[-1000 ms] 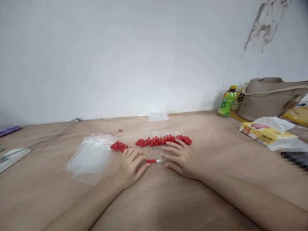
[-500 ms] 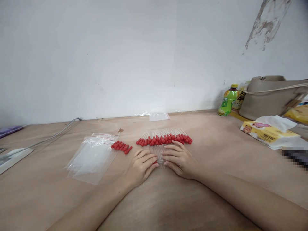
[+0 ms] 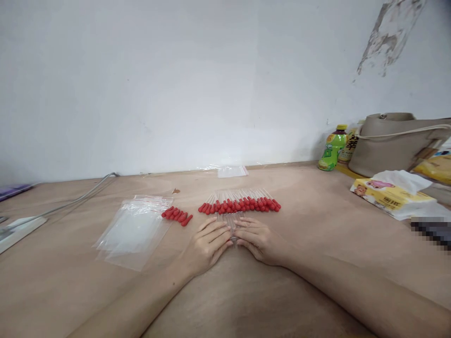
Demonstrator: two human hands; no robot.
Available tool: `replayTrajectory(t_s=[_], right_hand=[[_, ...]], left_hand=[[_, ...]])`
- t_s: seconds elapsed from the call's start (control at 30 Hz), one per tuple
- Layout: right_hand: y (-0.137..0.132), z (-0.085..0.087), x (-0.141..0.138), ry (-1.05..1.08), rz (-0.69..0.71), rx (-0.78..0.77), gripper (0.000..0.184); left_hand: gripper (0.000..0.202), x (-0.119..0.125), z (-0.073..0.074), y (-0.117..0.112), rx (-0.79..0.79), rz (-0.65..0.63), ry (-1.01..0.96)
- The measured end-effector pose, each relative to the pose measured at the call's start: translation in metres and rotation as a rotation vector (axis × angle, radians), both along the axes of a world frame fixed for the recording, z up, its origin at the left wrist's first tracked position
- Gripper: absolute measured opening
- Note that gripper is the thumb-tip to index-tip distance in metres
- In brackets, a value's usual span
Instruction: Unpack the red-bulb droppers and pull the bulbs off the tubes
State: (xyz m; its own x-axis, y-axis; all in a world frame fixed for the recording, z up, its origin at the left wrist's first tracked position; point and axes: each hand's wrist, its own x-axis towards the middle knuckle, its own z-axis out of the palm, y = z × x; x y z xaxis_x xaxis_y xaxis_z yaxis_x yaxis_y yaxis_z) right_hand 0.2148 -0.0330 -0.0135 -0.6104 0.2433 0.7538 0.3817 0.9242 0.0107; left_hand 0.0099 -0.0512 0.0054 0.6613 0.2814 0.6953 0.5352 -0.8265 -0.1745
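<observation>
Between my hands lies a row of clear glass tubes (image 3: pixel 230 219), their near ends close to both thumbs. My left hand (image 3: pixel 208 244) presses against the left side, fingers curled together. A bit of red shows by its fingertips, mostly hidden. On the right side my right hand (image 3: pixel 260 240) closes on the same tubes, fingers side by side and thumb near the left thumb. Just beyond the fingertips is a wide row of droppers with red rubber bulbs (image 3: pixel 243 205), their thin stems pointing away. Left of them sit several loose red bulbs (image 3: pixel 177 215), apart from my hands.
Clear zip bags (image 3: pixel 132 230) lie on the left, and another zip bag (image 3: pixel 232 172) lies by the wall. A cable (image 3: pixel 82 193) runs at far left. On the right stand a green bottle (image 3: pixel 333 149), a beige handbag (image 3: pixel 387 145) and a tissue pack (image 3: pixel 391 197).
My right hand has moved slightly left and toward me, its fingers drawing in from the red bulbs against the tubes. My left hand has barely moved.
</observation>
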Motion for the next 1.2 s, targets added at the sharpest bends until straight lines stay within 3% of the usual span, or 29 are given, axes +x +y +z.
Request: replayTrajectory(t_s=[0.57, 0.7, 0.87, 1.07, 1.2], right_hand=[[-0.003, 0.009, 0.010, -0.162, 0.044, 0.191, 0.019], [0.002, 0.010, 0.021, -0.141, 0.056, 0.228, 0.021], [0.013, 0.007, 0.034, 0.003, -0.183, 0.115, 0.021], [0.011, 0.004, 0.031, -0.038, -0.429, 0.007, 0.023], [0.009, 0.007, 0.031, -0.054, -0.476, -0.008, 0.022]], left_hand=[[0.015, -0.002, 0.005, -0.009, -0.118, -0.027, 0.055], [0.016, -0.012, 0.005, -0.009, -0.118, -0.020, 0.036], [0.016, -0.047, 0.011, -0.002, -0.151, 0.177, -0.112], [0.026, -0.091, 0.027, 0.027, -0.293, 0.597, -0.410], [0.028, -0.119, 0.032, 0.039, -0.359, 0.663, -0.422]])
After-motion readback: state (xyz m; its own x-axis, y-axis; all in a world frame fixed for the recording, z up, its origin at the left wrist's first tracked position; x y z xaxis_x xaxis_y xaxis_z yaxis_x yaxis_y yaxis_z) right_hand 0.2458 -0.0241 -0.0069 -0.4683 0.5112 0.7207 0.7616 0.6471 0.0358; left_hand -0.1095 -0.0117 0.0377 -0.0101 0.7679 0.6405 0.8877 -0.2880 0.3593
